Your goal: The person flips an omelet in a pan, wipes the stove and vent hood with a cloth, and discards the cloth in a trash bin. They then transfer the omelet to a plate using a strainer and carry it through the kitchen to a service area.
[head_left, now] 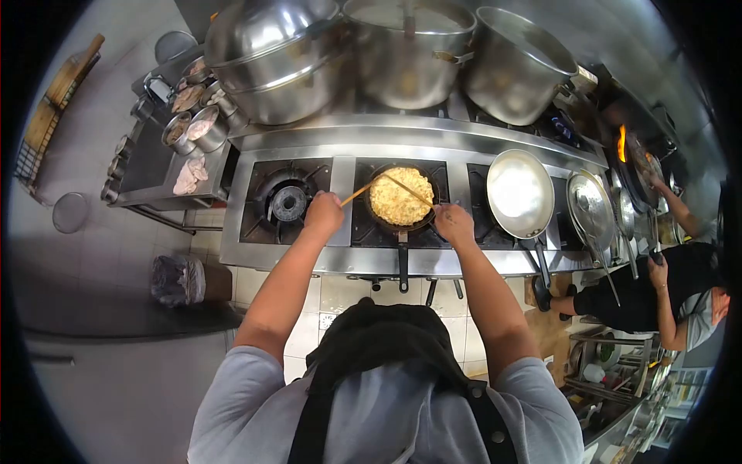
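A round yellow omelette fills a dark frying pan on the middle burner, its handle pointing toward me. My left hand is closed around one wooden chopstick, left of the pan. Around a second chopstick, my right hand is closed at the pan's right edge. Both sticks slant inward over the egg, and their tips come together near its upper left edge.
A bare burner is on the left, a pale frying pan on the right. Large pots line the back. At far right a co-worker stands by a wok with flame. A lined bin sits lower left.
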Motion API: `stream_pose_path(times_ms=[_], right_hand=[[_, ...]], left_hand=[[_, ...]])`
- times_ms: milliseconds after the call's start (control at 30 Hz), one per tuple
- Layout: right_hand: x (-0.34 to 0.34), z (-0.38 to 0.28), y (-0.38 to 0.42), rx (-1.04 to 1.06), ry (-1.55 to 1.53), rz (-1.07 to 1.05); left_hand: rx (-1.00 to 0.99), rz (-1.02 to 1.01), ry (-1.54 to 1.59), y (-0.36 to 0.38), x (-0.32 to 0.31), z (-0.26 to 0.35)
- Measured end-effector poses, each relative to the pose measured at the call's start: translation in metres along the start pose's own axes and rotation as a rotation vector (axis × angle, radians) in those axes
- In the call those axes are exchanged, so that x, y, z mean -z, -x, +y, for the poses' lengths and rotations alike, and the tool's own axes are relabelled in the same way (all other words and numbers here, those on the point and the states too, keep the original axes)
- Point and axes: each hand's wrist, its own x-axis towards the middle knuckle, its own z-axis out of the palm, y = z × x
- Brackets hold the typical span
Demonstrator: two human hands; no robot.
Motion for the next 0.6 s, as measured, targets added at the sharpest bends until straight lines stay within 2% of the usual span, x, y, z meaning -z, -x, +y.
stream_pose_path(times_ms=[100, 200, 267, 433, 600], right_hand=[[-0.008, -0.001, -0.009, -0.021, 0.021, -0.026], [-0.01, 0.007, -0.014, -0.039, 0.039, -0.073], [-0.004, 0.009, -0.017, -0.039, 0.06, -0.051], [0.02, 0.012, 0.002, -0.043, 0.069, -0.015], [-0.005, 0.009, -0.002, -0.006, -0.02, -0.088]], left_hand=[[0.041, -0.024, 0.02, 0.004, -0.003, -0.002], [0.073, -0.007, -0.127, 0.008, 0.006, 0.008], [0.11, -0.119, -0.195, 0.006, 0.009, 0.01], [0.097, -0.081, -0.203, 0.029, 0.014, 0.028], [0.081, -0.082, -0.263, 0.037, 0.003, 0.037]])
